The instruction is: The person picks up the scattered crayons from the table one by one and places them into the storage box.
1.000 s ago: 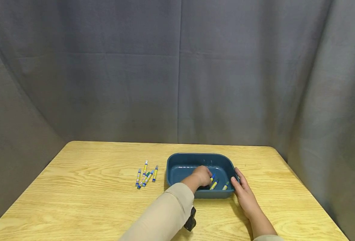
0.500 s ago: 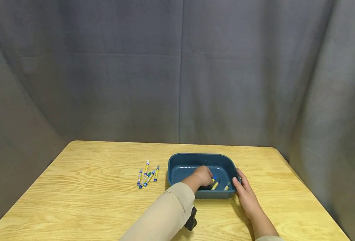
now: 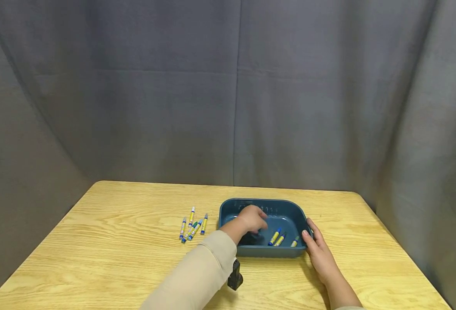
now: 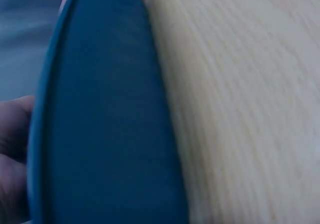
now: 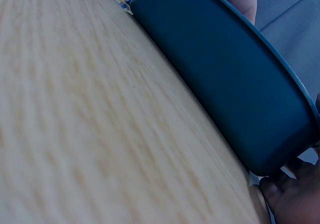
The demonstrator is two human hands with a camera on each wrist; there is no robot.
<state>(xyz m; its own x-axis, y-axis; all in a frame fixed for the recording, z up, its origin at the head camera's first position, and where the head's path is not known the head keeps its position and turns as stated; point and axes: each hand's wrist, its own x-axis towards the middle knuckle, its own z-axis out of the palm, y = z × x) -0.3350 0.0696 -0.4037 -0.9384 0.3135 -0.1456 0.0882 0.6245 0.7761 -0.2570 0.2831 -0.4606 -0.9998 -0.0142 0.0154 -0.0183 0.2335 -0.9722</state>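
Note:
A dark teal rectangular bin point(image 3: 266, 251) stands on the wooden table. My left hand point(image 3: 253, 218) is inside it, over the left half, fingers loosely bent and nothing visible between them. At the bin's right end my right hand point(image 3: 321, 252) grips the wall, thumb at the rim and fingers along the outside; the right wrist view catches these fingers point(image 5: 292, 194) at the bin's lower corner. Three crayons in yellow wrappers lie in the right half: a blue crayon point(image 3: 274, 237), a dark-tipped crayon point(image 3: 280, 239) and a green-tipped crayon point(image 3: 295, 242).
Left of the bin, several crayons point(image 3: 195, 230) with yellow and blue wrappers lie in a loose group on the table point(image 3: 115, 258). A grey curtain point(image 3: 166, 107) hangs behind and at both sides. A black device point(image 3: 235, 275) is strapped at the left wrist.
My left hand has moved left and slightly up from the crayons inside the bin, uncovering the blue one. My right hand keeps its grip on the bin.

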